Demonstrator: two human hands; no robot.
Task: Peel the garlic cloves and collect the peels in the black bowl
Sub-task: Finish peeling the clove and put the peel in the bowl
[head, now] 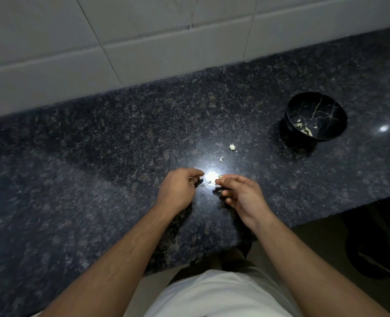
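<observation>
Black bowl (pixel 316 116) holding peels (pixel 304 129), right hand (pixel 242 195) pinching garlic clove (pixel 220 177), left hand (pixel 178 188) curled — grip unclear

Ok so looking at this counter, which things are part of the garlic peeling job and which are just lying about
Part of the job:
- black bowl, some peels already inside
- small garlic piece pinched in the right hand
- left hand, fingers curled; what it holds is unclear
- garlic bits loose on the counter

Lying about:
- dark object on the floor, lower right
</observation>
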